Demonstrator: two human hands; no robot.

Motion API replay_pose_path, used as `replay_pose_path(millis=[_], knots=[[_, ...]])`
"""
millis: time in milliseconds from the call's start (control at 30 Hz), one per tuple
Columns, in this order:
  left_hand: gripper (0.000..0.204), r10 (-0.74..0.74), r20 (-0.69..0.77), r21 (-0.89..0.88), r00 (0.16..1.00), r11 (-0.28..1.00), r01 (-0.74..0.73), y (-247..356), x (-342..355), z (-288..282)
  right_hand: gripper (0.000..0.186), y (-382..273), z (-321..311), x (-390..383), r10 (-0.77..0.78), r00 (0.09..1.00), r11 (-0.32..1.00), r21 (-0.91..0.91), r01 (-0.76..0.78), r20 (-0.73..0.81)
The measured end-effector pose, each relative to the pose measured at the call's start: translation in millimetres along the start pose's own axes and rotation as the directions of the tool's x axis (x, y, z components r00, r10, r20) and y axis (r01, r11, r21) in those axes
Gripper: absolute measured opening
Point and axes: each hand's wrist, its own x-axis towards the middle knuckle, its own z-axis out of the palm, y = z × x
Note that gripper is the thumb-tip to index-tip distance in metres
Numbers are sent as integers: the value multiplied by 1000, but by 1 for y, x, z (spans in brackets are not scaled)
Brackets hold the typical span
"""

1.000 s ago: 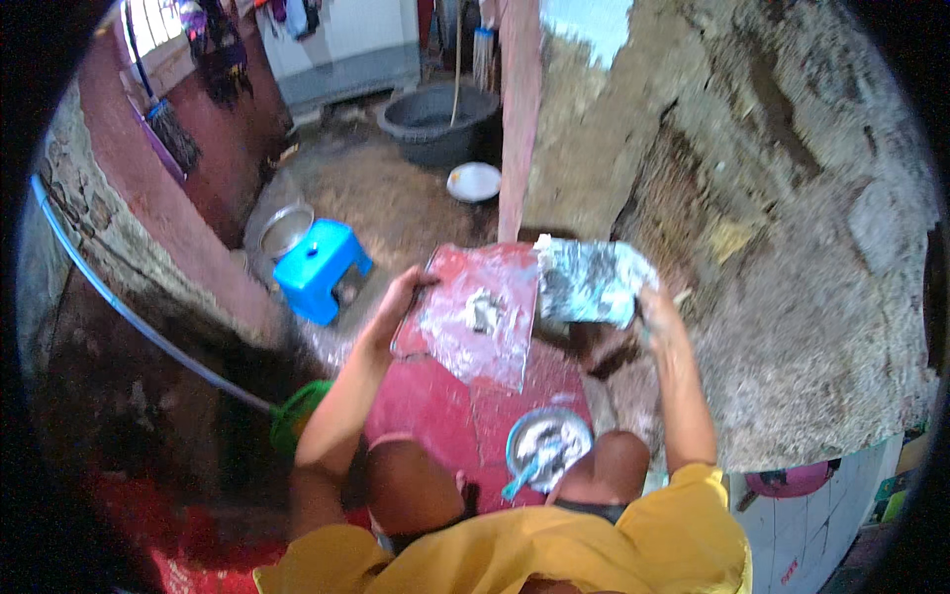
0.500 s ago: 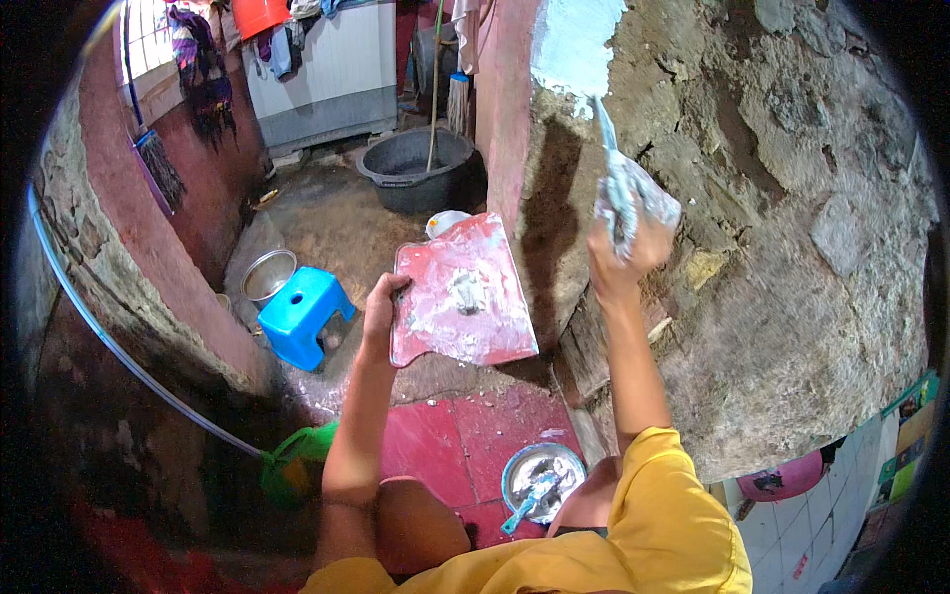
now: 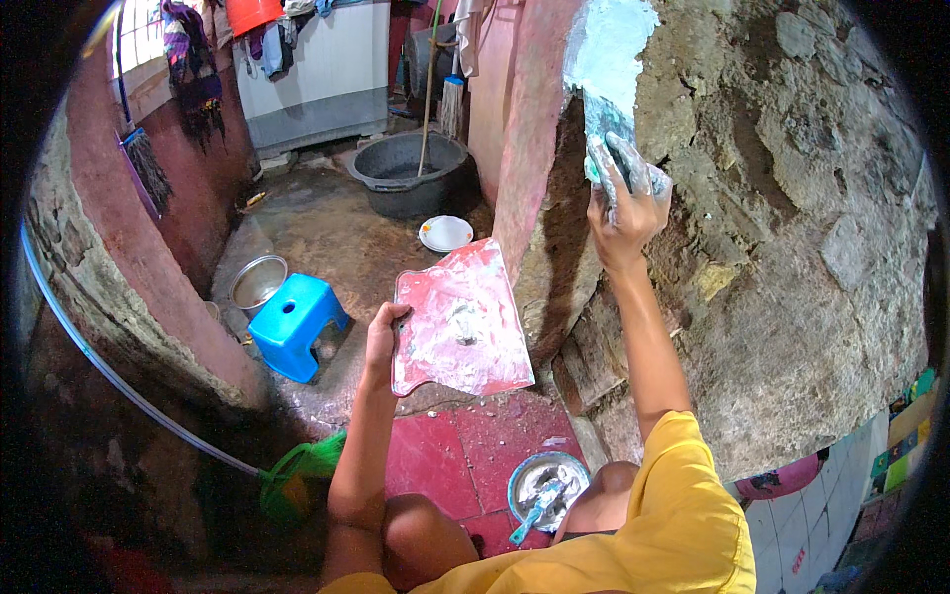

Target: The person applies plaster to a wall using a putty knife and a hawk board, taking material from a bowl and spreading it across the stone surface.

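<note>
My left hand (image 3: pixel 382 342) grips the left edge of a flat red board (image 3: pixel 490 342) smeared with white paste, a small lump of it near the middle. Up at the rough wall (image 3: pixel 752 327), my right hand (image 3: pixel 629 203) is closed on a putty knife (image 3: pixel 604 124); white paste coats the fingers. The knife's blade lies against the wall, at the lower end of a fresh white patch (image 3: pixel 612 49). By my right knee a bowl (image 3: pixel 516 482) of white paste stands on the red tiles, a second blue-handled tool (image 3: pixel 532 517) resting in it.
A blue plastic stool (image 3: pixel 289 312) stands left, beside a metal pot (image 3: pixel 259 280). Farther back are a white plate (image 3: pixel 445 234) and a large black tub (image 3: pixel 396 193) with a pole in it. A green broom (image 3: pixel 309 460) and pale hose (image 3: pixel 119 361) lie along the left.
The putty knife has turned, its blade now broad against the wall below the patch instead of edge-on. My view has shifted, and the board sits slightly lower, showing more of the plate.
</note>
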Motion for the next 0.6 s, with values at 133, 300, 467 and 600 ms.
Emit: replay_pose_path(millis=[133,300,467,600], knots=[[18,-42,-16,-22,999,999,42,2,-2,1,44,-1,4,1,-7,1000,1000,-12,7,2],[18,-54,-9,-39,999,998,53,-3,4,-10,45,0,14,-3,-19,1000,1000,-3,19,16],[18,-10,-32,13,999,1000,10,-5,8,-16,50,-1,20,-10,-3,995,1000,2,3,98],[18,23,-78,90,997,996,-16,-4,2,-5,48,0,22,-12,-12,994,999,-42,17,113]])
